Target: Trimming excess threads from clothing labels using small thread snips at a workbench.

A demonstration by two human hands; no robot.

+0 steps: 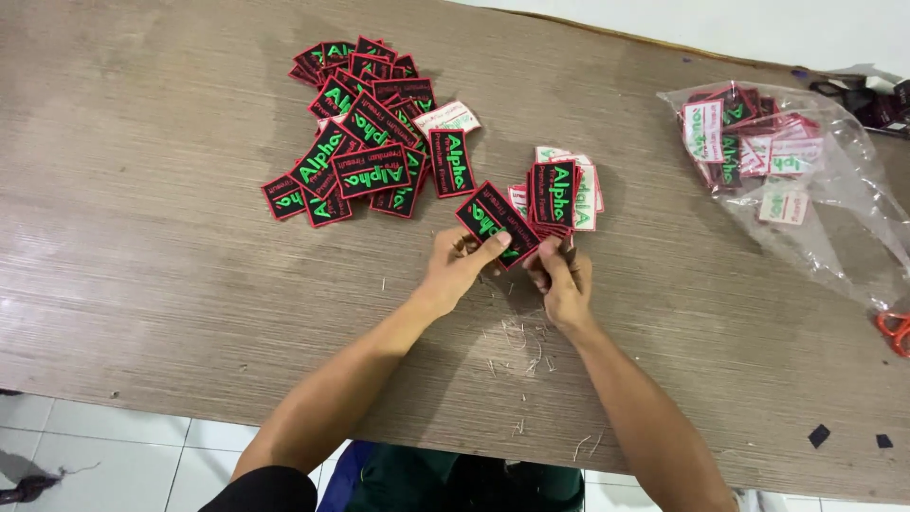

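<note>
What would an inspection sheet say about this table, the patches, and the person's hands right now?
Surface: brown wood-grain table.
Job's things: single black patch with red edge and green lettering; stack of patches; loose pile of patches.
Clutter: clear plastic bag of patches; thread trimmings; orange scissor handles.
Grippers: left hand pinches the single patch; right hand holds the stack.
Cables: nothing seen.
Surroundings: white tiled floor.

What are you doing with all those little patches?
A person holds one black patch with green lettering and a red edge in the left hand. The right hand grips a small stack of patches. A bigger pile lies on the wooden table, and a plastic bag holds more.
</note>
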